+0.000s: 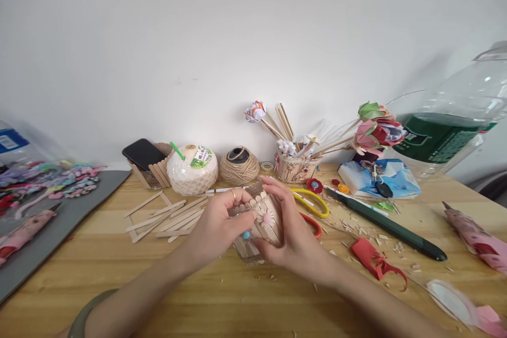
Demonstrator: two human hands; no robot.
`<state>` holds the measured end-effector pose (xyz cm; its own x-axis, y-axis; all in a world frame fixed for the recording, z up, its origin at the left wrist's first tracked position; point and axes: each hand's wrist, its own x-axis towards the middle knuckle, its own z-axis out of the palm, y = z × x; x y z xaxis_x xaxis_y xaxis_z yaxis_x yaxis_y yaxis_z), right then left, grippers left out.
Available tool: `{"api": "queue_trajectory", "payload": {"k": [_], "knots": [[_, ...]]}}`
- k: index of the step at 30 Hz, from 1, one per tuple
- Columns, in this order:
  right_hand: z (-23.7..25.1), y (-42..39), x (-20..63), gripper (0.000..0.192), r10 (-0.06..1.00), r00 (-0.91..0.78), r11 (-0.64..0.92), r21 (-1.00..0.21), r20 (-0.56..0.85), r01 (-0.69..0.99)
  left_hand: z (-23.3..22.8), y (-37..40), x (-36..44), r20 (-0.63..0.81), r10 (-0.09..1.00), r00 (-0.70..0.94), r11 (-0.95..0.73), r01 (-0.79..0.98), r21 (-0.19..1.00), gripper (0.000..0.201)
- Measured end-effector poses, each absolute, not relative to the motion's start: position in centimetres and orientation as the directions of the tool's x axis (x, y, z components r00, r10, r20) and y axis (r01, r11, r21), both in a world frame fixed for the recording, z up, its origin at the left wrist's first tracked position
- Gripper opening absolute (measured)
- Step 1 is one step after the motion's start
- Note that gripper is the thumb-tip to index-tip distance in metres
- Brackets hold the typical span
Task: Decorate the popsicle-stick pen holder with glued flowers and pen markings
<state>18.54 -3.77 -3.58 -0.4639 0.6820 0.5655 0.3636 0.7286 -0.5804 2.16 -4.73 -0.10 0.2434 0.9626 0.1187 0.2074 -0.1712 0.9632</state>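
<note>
Both of my hands hold a small holder made of wooden sticks (266,217) over the middle of the wooden table (206,296). My left hand (216,227) grips its left side, a ring on one finger. My right hand (291,232) wraps its right side from behind. A small pale flower with a pink centre (266,217) sits on the holder's front, and a tiny blue bead (246,234) shows at my left fingertips. The holder's base is partly hidden by my fingers.
Loose wooden sticks (166,217) lie to the left. Behind are a coconut drink (192,169), a twine ball (238,165), a phone (143,153) and a stick cup of paper flowers (295,166). To the right lie yellow scissors (315,202), a green knife (390,225), red paper (376,261) and a large plastic bottle (455,127).
</note>
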Motion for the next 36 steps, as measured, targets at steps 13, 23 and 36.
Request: {"api": "queue_trajectory", "payload": {"k": [13,23,36], "knots": [[-3.44,-3.80,18.37,0.074,0.686,-0.459,0.726,-0.579,0.565,0.372,0.29,-4.93,2.48,0.095,0.984,0.150,-0.127,0.224,0.966,0.004],[-3.41,-3.77,18.36,0.072,0.689,-0.451,0.723,-0.577,0.567,0.380,0.25,-4.77,2.33,0.074,0.984,0.161,-0.108,0.213,0.971,0.004],[-3.40,-3.79,18.38,0.071,0.677,-0.456,0.735,-0.568,0.578,0.370,0.12,-4.87,2.03,0.093,0.966,0.243,-0.149,0.227,0.962,0.017]]}}
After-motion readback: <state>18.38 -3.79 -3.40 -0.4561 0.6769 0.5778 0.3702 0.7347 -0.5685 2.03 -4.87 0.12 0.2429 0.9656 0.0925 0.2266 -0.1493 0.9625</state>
